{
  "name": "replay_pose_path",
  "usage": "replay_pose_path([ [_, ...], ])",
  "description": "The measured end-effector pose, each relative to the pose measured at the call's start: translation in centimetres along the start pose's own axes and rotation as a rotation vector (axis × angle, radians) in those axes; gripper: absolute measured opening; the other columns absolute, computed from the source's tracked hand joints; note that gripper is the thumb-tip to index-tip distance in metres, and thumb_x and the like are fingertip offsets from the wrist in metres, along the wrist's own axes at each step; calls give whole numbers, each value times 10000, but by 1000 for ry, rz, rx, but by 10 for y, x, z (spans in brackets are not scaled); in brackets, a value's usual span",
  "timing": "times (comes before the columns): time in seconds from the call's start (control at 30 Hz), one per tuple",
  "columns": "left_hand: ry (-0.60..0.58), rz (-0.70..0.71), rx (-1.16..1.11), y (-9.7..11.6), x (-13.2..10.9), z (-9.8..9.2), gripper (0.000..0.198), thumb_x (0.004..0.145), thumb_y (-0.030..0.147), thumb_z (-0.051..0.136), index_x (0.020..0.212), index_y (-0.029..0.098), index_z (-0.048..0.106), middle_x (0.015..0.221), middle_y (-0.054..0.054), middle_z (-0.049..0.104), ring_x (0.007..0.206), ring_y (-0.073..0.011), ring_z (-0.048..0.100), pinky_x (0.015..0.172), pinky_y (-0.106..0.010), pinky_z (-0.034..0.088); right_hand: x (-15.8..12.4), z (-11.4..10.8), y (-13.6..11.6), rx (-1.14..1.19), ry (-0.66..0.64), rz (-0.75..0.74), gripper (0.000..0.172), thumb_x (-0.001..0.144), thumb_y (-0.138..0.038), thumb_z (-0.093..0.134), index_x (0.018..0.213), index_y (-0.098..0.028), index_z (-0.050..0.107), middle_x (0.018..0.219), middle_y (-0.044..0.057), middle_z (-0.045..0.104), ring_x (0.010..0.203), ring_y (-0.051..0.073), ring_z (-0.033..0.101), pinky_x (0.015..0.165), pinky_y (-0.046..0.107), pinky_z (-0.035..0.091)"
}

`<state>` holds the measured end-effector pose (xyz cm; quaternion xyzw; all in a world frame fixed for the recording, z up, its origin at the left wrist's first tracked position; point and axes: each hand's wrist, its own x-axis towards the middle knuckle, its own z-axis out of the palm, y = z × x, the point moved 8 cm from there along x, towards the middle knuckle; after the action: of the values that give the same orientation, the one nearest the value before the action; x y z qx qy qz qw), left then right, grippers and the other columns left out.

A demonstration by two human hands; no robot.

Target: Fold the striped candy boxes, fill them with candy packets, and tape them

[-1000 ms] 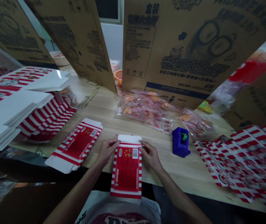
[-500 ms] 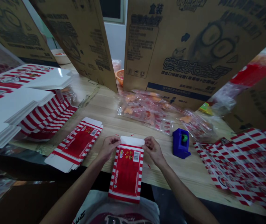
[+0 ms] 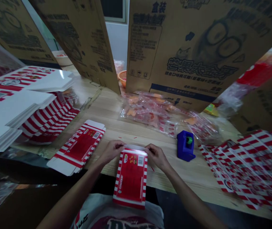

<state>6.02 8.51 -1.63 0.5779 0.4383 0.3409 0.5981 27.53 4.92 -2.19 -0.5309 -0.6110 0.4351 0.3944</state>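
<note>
Pale wooden surface (image 3: 112,111): clear bags (image 3: 147,112) hold orange pieces; white bowl (image 3: 66,60) behind. Striped red box (image 3: 131,179) overhangs near edge, contents hidden. Left hand (image 3: 114,150), right hand (image 3: 156,156) pinch its flap (image 3: 135,147) corners; flap now bent, flatter earlier.

Large carton (image 3: 169,41): 盒装 stands at upper left, 芒果大金牙 lower down. Held red box (image 3: 130,179), in front of the carton, bears a barcode (image 3: 141,160); its fine print (image 3: 121,183) is illegible.

We can count one left hand (image 3: 113,149), one right hand (image 3: 158,156), one striped box (image 3: 131,179) held by both, one blue tape dispenser (image 3: 183,151), one orange basket (image 3: 122,79), one pale bowl (image 3: 63,60) and three red strips (image 3: 120,137).
</note>
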Motion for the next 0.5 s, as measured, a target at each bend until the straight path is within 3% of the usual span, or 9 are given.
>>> replay_pose_path([
  [0.1,-17,20,45,5,2,3,147,705,255,670,732,115,708,696,-23,671,663,-141,574,619,-228,425,7,-4,-5,-120,-26,-9,181,792,-323,598,706,-172,548,617,-24,536,575,110,468,528,210,343],
  [0.2,-68,40,45,11,7,10,195,707,257,661,830,115,713,760,-31,681,701,-151,599,647,-239,452,24,-4,-23,-270,-206,-53,170,756,-314,655,766,-175,558,640,-39,541,577,103,458,522,198,314],
  [0.33,-108,53,37,16,12,18,269,694,276,678,900,106,701,759,-42,681,708,-160,616,660,-253,476,45,5,-47,-509,-419,-115,189,746,-290,669,673,-163,550,606,-43,507,572,97,438,526,199,271],
  [0.5,-85,67,49,15,13,14,253,699,280,668,883,107,685,718,-34,667,662,-143,602,620,-236,469,46,23,-67,-656,-471,-276,57,803,-180,600,760,-161,632,646,2,603,583,111,490,565,219,287],
])
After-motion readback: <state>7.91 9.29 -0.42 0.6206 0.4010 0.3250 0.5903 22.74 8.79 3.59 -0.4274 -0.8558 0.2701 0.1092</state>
